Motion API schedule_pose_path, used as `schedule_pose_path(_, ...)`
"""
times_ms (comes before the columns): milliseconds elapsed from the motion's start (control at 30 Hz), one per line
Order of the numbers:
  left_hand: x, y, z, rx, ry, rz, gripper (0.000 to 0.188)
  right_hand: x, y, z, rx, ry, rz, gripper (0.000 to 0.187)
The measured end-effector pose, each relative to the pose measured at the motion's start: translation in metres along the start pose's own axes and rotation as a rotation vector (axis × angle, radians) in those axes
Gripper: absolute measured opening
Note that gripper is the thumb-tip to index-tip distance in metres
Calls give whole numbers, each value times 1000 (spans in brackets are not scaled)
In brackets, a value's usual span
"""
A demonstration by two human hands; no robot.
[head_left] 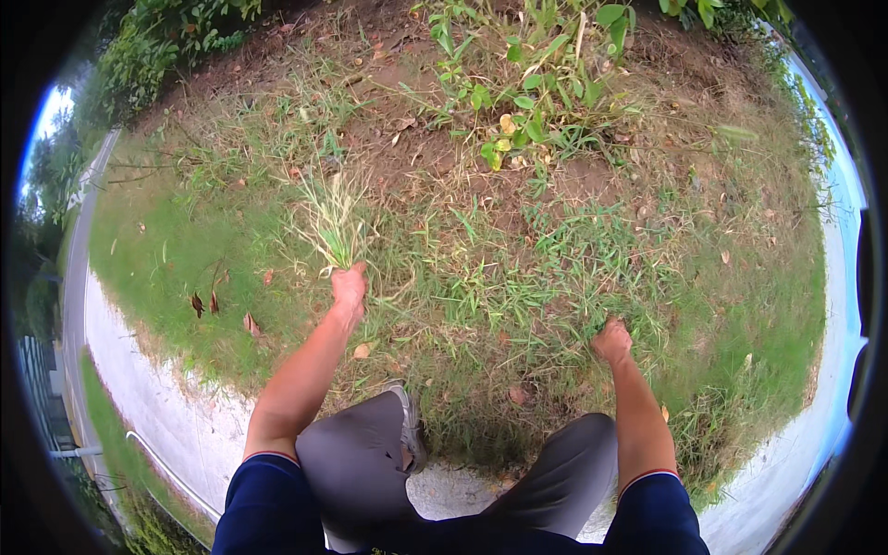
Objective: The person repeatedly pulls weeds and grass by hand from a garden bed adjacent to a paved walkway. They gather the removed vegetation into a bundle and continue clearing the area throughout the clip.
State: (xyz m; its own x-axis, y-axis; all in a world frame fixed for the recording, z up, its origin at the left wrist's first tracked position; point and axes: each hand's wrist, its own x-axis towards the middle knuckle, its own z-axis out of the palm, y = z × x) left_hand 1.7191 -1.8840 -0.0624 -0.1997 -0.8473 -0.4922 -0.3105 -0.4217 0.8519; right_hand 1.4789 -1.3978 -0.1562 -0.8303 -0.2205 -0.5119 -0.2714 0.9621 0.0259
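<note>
My left hand [349,285] is closed around a bunch of pulled grass [335,222], whose pale, dry blades and roots fan out above the fist. Low on the right, my right hand [611,340] reaches into the green grass [592,268] growing on the bank. Its fingers are curled at the base of the blades, partly hidden by them, and seem to grip some of the grass.
Leafy weeds [532,102] grow at the far middle on bare brown soil [388,55]. Dry leaves [251,324] lie on the grass at left. A pale concrete path [176,398] borders the bank. My shoe [410,425] stands at the near edge.
</note>
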Motion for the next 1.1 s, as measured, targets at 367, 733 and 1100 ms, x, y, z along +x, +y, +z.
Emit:
schedule_pose_path(367, -164, -35, 69, 433, -363, 308, 28, -115, -96, -89, 1020, -316, -131, 42)
schedule_pose_path(733, -298, 19, 156, 407, -735, 78, 31, -198, -88, -137, 1581, -459, -470, 109)
schedule_pose_path(1100, -379, 17, 237, 425, -1372, -66, 59, -173, 11, -134, 2045, 43, -299, 41)
